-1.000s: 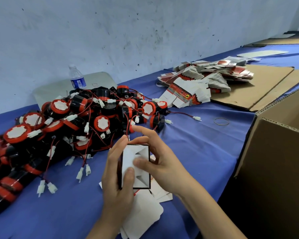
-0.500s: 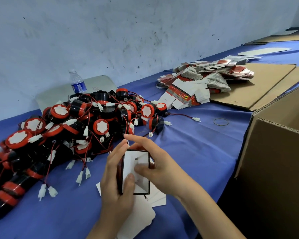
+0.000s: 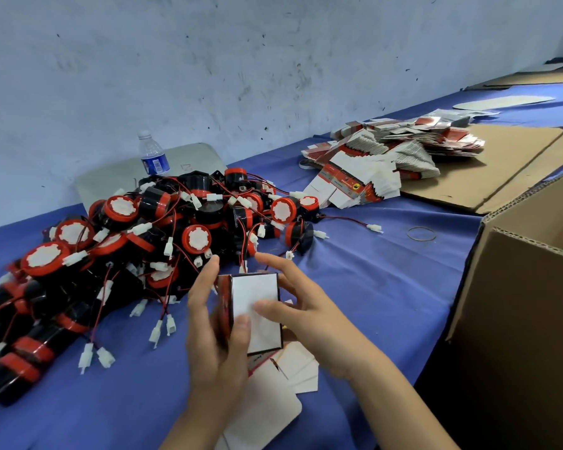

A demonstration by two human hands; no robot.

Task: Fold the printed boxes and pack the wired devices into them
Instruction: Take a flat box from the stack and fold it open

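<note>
A small printed box, white end face toward me with a red-and-black side, sits between both hands above the blue table. My left hand grips its left side, thumb on the white face. My right hand holds the right side, thumb pressing the closed white flap, index finger stretched over the top. A big heap of black-and-red round wired devices with white connectors lies to the left. Flat printed boxes are piled at the back right.
A large open cardboard carton stands at the right edge. Flat white cards lie under my hands. A water bottle stands behind the heap. Cardboard sheets and a rubber band lie at the right.
The end flaps that stood open on the box a second ago now lie flat and shut. Both hands stayed around the box; my right thumb moved onto the face.
</note>
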